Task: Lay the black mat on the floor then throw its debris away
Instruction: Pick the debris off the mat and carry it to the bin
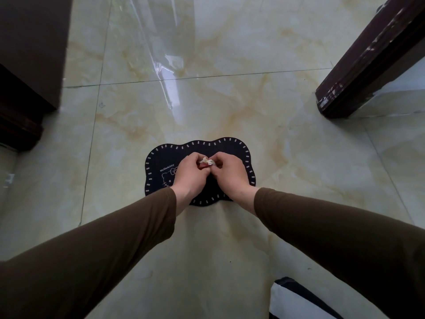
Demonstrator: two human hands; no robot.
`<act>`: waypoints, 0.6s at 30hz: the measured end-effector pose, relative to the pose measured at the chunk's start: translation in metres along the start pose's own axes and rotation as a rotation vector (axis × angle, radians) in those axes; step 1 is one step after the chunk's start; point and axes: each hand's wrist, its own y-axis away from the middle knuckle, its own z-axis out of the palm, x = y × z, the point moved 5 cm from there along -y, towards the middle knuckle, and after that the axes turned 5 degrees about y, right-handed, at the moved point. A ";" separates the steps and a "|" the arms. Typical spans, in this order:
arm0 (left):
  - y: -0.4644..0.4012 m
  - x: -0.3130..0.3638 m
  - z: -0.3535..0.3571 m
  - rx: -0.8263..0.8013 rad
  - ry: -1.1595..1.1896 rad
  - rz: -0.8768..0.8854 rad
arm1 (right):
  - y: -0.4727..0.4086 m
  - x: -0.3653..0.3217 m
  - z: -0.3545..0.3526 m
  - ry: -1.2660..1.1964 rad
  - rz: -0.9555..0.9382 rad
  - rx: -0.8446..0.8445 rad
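Already flat on marble floor (207, 107): black mat (158, 162). Above its middle, left hand (190, 173) and right hand (230, 172), fingertips pinched together on pale debris (207, 161), probably bunching it for one carry to disposal.

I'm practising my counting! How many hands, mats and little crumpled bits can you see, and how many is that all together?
Hands: 2, the left hand and the right hand
Black mat on the floor: 1
Small pale crumpled bit of debris pinched between both hands: 1
Total: 4
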 end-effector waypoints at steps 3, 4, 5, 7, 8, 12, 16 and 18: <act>0.006 -0.003 0.003 0.037 0.177 -0.093 | 0.003 0.003 0.002 -0.106 0.064 0.012; 0.007 -0.005 0.005 0.038 0.248 -0.125 | 0.004 0.004 0.003 -0.143 0.086 0.013; 0.009 -0.006 0.007 0.032 0.327 -0.161 | 0.005 0.005 0.004 -0.181 0.108 0.011; 0.013 -0.007 0.011 0.007 0.475 -0.231 | 0.009 0.007 0.006 -0.237 0.140 0.010; 0.015 -0.007 0.012 0.007 0.536 -0.260 | 0.010 0.006 0.005 -0.246 0.144 0.018; 0.017 -0.004 0.012 0.101 0.690 -0.293 | 0.021 -0.002 -0.001 -0.307 0.129 0.075; 0.033 0.004 0.012 0.108 0.773 -0.279 | 0.043 -0.005 -0.012 -0.480 0.165 0.099; 0.050 0.011 0.014 0.095 0.835 -0.296 | 0.060 -0.004 -0.020 -0.600 0.209 0.117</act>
